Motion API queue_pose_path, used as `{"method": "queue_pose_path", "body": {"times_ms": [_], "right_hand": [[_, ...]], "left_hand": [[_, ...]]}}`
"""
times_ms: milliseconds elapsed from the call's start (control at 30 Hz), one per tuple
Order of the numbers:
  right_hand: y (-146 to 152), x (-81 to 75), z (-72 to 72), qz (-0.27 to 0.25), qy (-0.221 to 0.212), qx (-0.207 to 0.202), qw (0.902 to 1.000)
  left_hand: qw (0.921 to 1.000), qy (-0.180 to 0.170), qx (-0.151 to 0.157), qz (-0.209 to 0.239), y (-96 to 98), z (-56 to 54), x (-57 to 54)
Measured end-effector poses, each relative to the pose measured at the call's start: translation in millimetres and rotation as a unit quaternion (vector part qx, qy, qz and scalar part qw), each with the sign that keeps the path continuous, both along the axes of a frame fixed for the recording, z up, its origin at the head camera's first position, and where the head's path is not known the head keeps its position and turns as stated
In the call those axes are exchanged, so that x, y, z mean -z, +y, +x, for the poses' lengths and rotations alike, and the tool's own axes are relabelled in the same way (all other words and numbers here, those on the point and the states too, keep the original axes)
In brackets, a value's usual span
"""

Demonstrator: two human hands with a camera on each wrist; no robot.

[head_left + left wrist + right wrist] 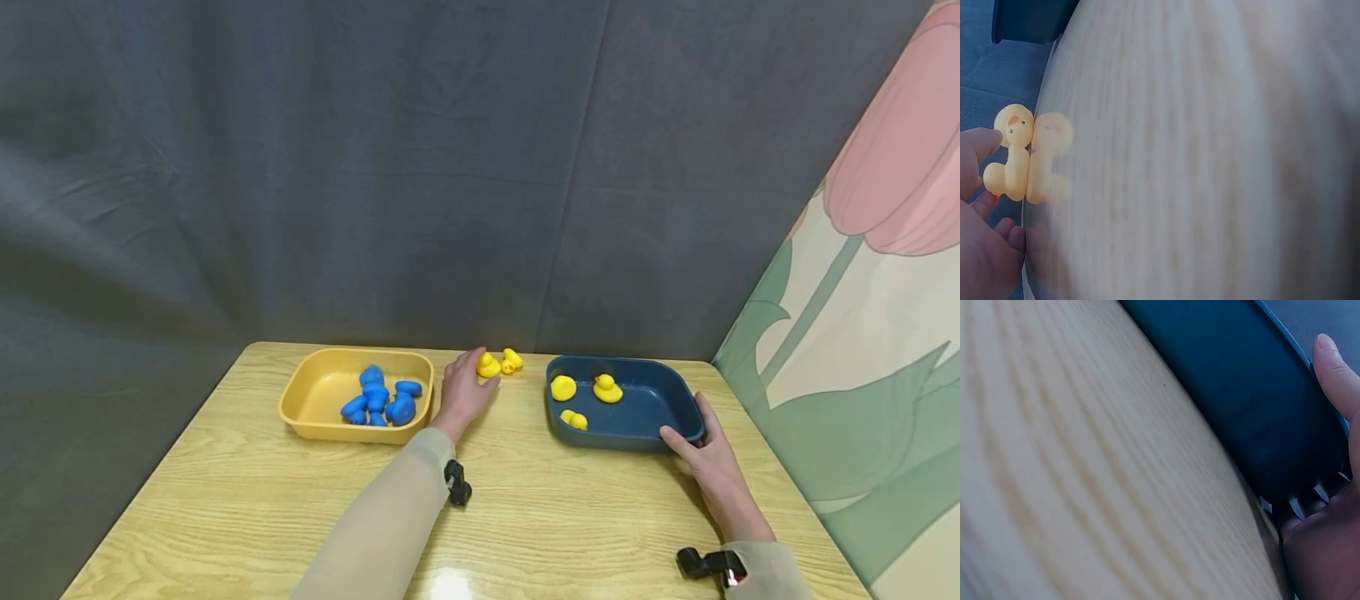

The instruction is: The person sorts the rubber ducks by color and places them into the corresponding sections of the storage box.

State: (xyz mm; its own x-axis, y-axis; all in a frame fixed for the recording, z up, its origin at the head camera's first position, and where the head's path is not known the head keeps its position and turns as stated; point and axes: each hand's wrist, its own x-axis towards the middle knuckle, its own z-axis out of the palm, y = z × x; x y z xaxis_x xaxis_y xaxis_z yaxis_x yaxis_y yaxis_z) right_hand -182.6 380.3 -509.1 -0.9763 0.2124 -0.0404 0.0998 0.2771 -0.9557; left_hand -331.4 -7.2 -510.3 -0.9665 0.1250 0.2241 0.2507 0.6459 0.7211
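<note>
My left hand (462,389) reaches to the table's far edge around an upright yellow rubber duck (488,366). Its thumb and fingers are spread on either side of the duck's head, fingertips right at it. Beside that duck, a second yellow duck (512,360) lies tipped over, its face turned to the left wrist camera. My right hand (712,461) grips the near right corner of a dark blue tray (678,408), thumb over the rim and fingers underneath. Inside this tray are three yellow ducks, one of them an upright duck (607,389).
A yellow tray (311,387) left of my left hand holds several blue ducks (377,396). Both trays stand on a wooden table (525,500). A dark grey curtain (412,183) hangs behind it, and a wall with tulip pictures (862,358) borders the right.
</note>
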Motion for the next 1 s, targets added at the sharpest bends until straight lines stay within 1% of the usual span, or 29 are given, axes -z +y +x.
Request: {"method": "queue_pose_path", "body": {"times_ms": [133, 333, 500, 700, 900, 1000], "right_hand": [[0.8, 1.3, 0.0, -0.002, -0.002, 0.0, 1.0], [-0.3, 0.6, 1.5, -0.006, 0.005, -0.001, 1.0], [-1.4, -0.2, 2.6, 0.0, 0.006, -0.001, 1.0], [-0.3, -0.2, 1.6, -0.002, 0.004, -0.004, 1.0], [-0.2, -0.6, 0.6, -0.001, 0.001, -0.002, 1.0], [-1.8, -1.3, 2.4, 0.001, 0.003, 0.0, 1.0]], "left_hand": [[1.0, 0.005, -0.002, 0.003, 0.1, 0.9, -0.1], [1.0, -0.003, -0.007, 0.005, 0.4, 2.9, -0.3], [0.9999, -0.003, -0.013, 0.004, 0.7, 4.3, -1.3], [0.9997, -0.019, -0.012, 0.003, 0.4, 4.6, -3.7], [0.9997, -0.014, -0.016, 0.011, -0.4, 6.2, -4.0], [0.9995, -0.019, -0.015, 0.019, -0.9, 6.2, -4.2]]}}
